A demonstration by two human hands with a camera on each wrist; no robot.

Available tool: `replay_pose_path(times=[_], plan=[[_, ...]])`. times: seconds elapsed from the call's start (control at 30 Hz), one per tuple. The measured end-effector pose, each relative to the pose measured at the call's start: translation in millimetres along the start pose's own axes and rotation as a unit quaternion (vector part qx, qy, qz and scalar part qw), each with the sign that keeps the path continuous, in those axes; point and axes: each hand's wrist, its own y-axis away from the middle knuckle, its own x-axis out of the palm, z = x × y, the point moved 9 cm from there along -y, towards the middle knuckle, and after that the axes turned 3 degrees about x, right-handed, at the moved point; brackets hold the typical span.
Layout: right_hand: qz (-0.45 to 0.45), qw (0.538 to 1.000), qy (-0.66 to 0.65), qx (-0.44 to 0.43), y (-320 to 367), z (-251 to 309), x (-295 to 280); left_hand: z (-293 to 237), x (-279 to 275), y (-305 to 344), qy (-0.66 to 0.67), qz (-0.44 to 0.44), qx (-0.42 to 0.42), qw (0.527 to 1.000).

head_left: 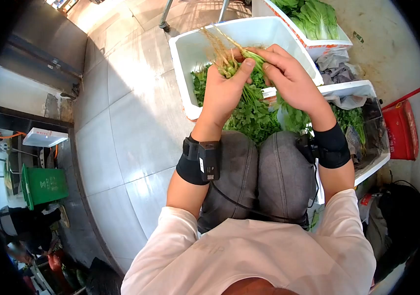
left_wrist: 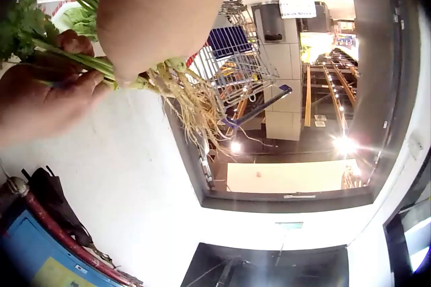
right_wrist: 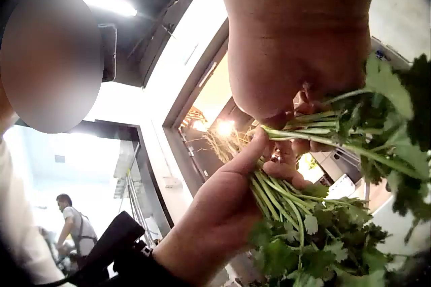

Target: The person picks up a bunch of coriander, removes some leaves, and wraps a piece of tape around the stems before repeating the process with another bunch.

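A bunch of leafy green herbs with pale stringy roots (head_left: 218, 53) is gripped near the root end by the left hand (head_left: 225, 88), its leaves (head_left: 254, 115) hanging down over the knees. Beside it, the right hand (head_left: 293, 81) pinches a separate stem or few stems (head_left: 250, 55), roots pointing up and left. Thin roots (left_wrist: 192, 102) show past the left hand (left_wrist: 158, 14) in the left wrist view. Green stems (right_wrist: 283, 196) fan out from the left hand (right_wrist: 225, 209) in the right wrist view, close to the right hand (right_wrist: 300, 51).
Under the hands stands a white foam box (head_left: 183, 54) with more greens. Another box with leafy cabbage (head_left: 318, 22) is behind it. At the right are a box of herbs (head_left: 350, 118) and a red dustpan (head_left: 402, 130); a green bin (head_left: 45, 187) stands far left.
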Motion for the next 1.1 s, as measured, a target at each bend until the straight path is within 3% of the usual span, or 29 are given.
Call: replay_pose_path(times=[0.07, 0.13, 0.23, 0.5, 0.57, 0.63, 0.7, 0.77, 0.8, 0.83, 0.9, 1.03, 1.1], plan=[[0.004, 1.0, 0.005, 0.005, -1, 9, 2, -4, -2, 1, 0.029, -0.017, 0.022, 0.999], [-0.089, 0.985, 0.095, -0.113, 2, 38, -12, -7, -3, 1, 0.014, -0.018, 0.026, 0.999], [-0.096, 0.962, 0.173, -0.189, 3, 49, -16, -9, -2, 0, -0.009, -0.013, 0.027, 0.999], [-0.136, 0.936, 0.204, -0.251, 9, 59, -24, -8, 4, 3, 0.001, 0.015, 0.019, 1.0], [-0.149, 0.929, 0.217, -0.259, 3, 62, -18, -9, 9, 4, -0.064, 0.065, 0.034, 0.995], [-0.23, 0.941, 0.115, -0.22, 0, 51, -36, -12, 8, 4, -0.086, 0.063, 0.048, 0.993], [-0.236, 0.95, 0.086, -0.185, 2, 39, -42, -9, 6, 2, -0.061, 0.02, 0.04, 0.997], [-0.217, 0.967, 0.107, -0.074, -3, 20, -42, -10, -2, 0, -0.024, -0.002, 0.031, 0.999], [-0.167, 0.964, 0.204, -0.041, -3, 15, -38, -9, -7, 0, -0.007, -0.033, 0.034, 0.999], [-0.166, 0.964, 0.204, -0.042, -3, 11, -38, -8, -14, 0, 0.01, -0.062, 0.034, 0.997], [-0.119, 0.982, 0.14, -0.052, -3, 0, -27, -5, -15, 0, 0.017, -0.058, 0.029, 0.998], [-0.043, 0.998, -0.046, 0.028, -3, -5, -9, 0, -19, -2, 0.078, -0.071, 0.026, 0.994], [-0.024, 0.998, -0.044, 0.033, -4, -8, -3, 1, -21, -2, 0.093, -0.074, 0.029, 0.993]])
